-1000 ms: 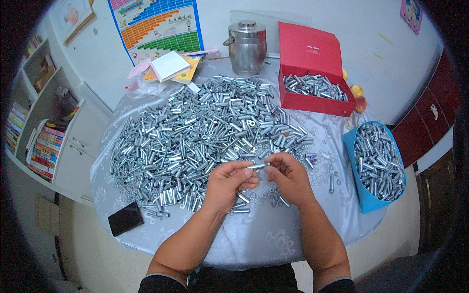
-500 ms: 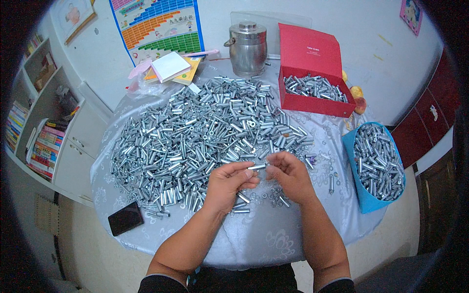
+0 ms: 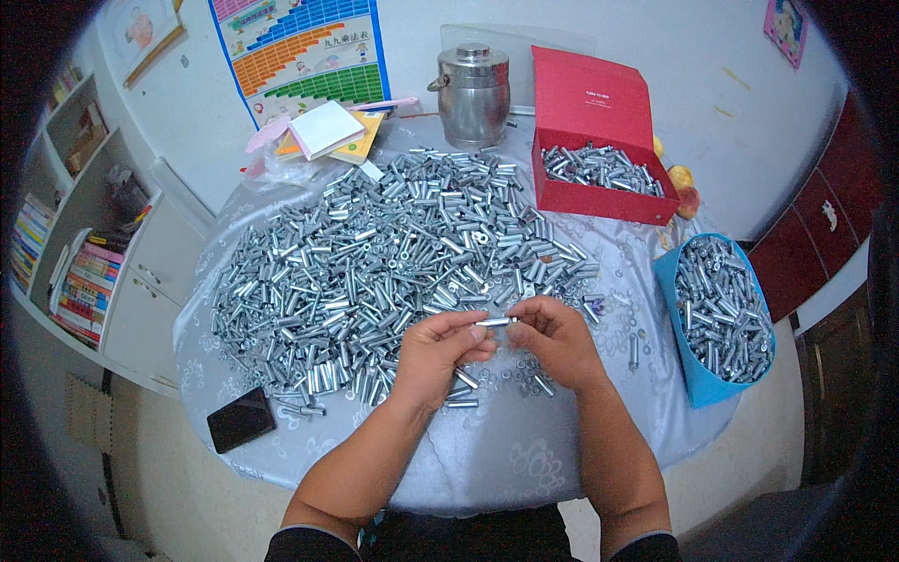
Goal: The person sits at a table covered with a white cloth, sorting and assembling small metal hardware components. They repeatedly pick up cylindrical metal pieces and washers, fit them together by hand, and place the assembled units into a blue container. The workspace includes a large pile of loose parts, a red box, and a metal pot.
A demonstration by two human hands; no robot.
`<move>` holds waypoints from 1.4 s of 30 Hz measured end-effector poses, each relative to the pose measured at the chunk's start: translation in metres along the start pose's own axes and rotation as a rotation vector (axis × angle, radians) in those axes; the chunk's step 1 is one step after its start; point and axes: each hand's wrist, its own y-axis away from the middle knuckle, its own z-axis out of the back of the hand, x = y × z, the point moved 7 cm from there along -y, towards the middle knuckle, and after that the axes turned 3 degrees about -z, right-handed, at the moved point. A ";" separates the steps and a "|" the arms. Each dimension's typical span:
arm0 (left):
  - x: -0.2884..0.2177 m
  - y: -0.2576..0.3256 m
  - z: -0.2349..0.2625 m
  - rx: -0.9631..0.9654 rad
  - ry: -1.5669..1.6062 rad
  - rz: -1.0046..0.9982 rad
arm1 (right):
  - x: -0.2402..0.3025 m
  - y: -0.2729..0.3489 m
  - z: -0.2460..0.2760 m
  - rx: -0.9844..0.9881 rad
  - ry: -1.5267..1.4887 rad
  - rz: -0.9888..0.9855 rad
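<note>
Over the near edge of a big heap of silvery metal sleeves, bolts and washers (image 3: 375, 281), my left hand (image 3: 440, 348) pinches a short shiny expansion bolt (image 3: 493, 322) between thumb and fingers. It lies level, pointing to the right. At its right end, my right hand (image 3: 557, 345) is closed, thumb and fingertips pressed on the tip. What the right fingertips cover is too small to make out. Just below the hands, loose washers and a few sleeves (image 3: 461, 404) lie on the cloth.
A blue bin (image 3: 670, 290) full of metal pieces stands at the right. Behind it sits an open red box (image 3: 604, 208), also filled. A steel pot (image 3: 475, 98), notebooks (image 3: 326, 129) and a black phone (image 3: 241, 421) share the round table with its silvery cloth (image 3: 506, 468).
My right hand has shifted slightly left and its fingers, blurred before, now rest steady on the bolt's end. The left hand keeps its hold in the same place.
</note>
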 end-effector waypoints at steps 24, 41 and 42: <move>0.003 0.012 -0.077 0.204 -0.080 0.073 | 0.018 0.074 0.051 -0.289 -0.034 0.102; 0.045 0.021 -0.192 0.552 -0.180 0.136 | 0.023 0.169 0.135 -0.614 0.029 0.090; 0.047 0.021 -0.197 0.569 -0.189 0.094 | 0.022 0.174 0.139 -0.612 0.051 0.037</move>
